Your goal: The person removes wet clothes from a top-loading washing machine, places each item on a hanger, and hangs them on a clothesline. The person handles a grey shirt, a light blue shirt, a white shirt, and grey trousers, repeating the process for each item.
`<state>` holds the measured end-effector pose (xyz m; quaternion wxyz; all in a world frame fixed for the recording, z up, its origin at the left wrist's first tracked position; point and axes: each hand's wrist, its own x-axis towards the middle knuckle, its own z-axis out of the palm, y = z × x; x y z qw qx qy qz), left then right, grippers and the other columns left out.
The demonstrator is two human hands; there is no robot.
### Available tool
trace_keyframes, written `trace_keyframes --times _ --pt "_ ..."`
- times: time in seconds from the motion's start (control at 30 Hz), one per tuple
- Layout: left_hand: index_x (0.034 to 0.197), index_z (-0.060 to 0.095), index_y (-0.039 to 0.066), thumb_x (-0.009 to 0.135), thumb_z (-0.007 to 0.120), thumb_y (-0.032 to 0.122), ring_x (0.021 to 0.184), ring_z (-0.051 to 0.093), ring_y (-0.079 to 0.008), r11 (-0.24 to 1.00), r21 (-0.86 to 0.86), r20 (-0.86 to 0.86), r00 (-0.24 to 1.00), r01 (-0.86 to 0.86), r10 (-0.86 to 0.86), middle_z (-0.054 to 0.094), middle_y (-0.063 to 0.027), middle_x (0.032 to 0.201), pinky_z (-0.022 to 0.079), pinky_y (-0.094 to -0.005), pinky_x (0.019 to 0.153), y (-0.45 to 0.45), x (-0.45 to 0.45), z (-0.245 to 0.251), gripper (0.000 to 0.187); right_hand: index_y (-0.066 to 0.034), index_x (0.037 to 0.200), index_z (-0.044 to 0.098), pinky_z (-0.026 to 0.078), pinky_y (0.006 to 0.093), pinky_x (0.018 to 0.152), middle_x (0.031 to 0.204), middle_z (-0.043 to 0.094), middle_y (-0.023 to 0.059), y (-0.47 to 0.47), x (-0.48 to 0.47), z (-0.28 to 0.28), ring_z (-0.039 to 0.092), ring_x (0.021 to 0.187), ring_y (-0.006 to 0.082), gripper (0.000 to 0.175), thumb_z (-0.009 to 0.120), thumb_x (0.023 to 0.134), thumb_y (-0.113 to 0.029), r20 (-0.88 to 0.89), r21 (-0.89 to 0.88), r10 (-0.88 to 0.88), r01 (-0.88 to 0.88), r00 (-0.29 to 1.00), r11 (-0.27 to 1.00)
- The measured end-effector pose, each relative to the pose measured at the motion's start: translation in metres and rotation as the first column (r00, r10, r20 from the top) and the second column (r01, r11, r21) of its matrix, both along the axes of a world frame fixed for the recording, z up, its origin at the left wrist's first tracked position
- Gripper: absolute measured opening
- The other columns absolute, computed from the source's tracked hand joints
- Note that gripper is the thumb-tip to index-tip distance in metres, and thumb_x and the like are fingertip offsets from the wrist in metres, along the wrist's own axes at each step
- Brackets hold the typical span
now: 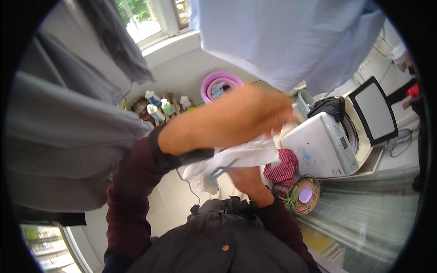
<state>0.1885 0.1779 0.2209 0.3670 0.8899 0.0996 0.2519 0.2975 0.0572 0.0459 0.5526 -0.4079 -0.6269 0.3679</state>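
Note:
My left hand is raised across the middle, blurred, with its fingers bent downward at the upper edge of a white cloth. Whether these fingers grip the cloth cannot be told. Below it, my right hand is partly hidden behind the same cloth, and its fingers do not show. A blue-grey hanger or strip lies across the cloth's front; its exact kind is unclear. The cloth hangs in folds before my dark jacket.
A top-loading washing machine with raised lid stands right, beside a red checked cloth and a potted plant. Hanging garments flank me. Pink basins and bottles stand by the wall.

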Motion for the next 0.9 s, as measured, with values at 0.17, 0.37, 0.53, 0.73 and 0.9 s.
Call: trace_keyframes --times 0.17,0.37,0.53,0.73,0.9 --pt "0.091 0.058 0.002 0.112 0.054 0.021 0.069 0.062 -0.0069 0.894 -0.348 0.054 0.946 -0.282 0.319 0.068 -0.0019 0.077 0.049 -0.0239 0.062 -0.011 -0.08 -0.043 0.028 0.0022 0.119 0.068 0.056 0.0348 0.094 0.115 0.072 0.0095 0.003 0.049 -0.007 0.07 0.105 0.0202 0.029 0.071 0.092 0.008 -0.048 -0.044 -0.128 0.126 0.991 0.991" --pt "0.106 0.063 -0.002 0.113 0.049 0.019 0.095 0.071 -0.0146 0.513 -0.762 -0.087 0.847 -0.396 0.524 0.072 -0.008 0.099 0.059 -0.0309 0.087 -0.082 -0.132 -0.199 0.027 0.0028 0.131 0.062 0.054 0.0392 0.105 0.126 0.069 0.0102 0.008 0.071 -0.013 0.067 0.116 0.0226 0.036 0.066 0.095 0.01 -0.448 -0.187 -0.19 0.116 0.873 0.975" --pt "0.127 0.064 -0.004 0.11 0.05 0.008 0.119 0.062 -0.0161 0.47 -0.743 0.01 0.694 -0.477 0.72 0.069 -0.0107 0.122 0.049 -0.0325 0.106 -0.095 -0.09 -0.28 0.025 0.0061 0.135 0.06 0.051 0.0437 0.11 0.133 0.067 0.0142 0.006 0.071 0.001 0.067 0.12 0.026 0.041 0.067 0.094 0.008 -0.443 -0.156 -0.251 0.202 0.861 0.967" --pt "0.137 0.063 -0.002 0.092 0.059 -0.001 0.09 0.072 -0.0204 0.551 -0.704 -0.247 0.882 -0.448 0.402 0.072 -0.0145 0.115 0.061 -0.0347 0.074 -0.056 -0.052 -0.322 0.045 0.0044 0.137 0.054 0.053 0.044 0.108 0.132 0.066 0.0148 -0.004 0.068 0.018 0.067 0.119 0.0274 0.038 0.064 0.101 0.004 -0.246 -0.078 -0.32 0.311 0.915 0.947" --pt "0.124 0.07 0.003 0.08 0.066 0.008 0.059 0.066 -0.0198 0.895 -0.345 -0.783 0.612 -0.283 -0.109 0.075 -0.0115 0.085 0.048 -0.0331 0.051 -0.028 -0.02 -0.337 0.045 0.001 0.148 0.05 0.044 0.0556 0.118 0.147 0.057 0.0179 -0.021 0.072 0.031 0.059 0.133 0.0332 0.048 0.063 0.102 -0.003 -0.385 -0.01 -0.128 0.135 0.914 0.991"
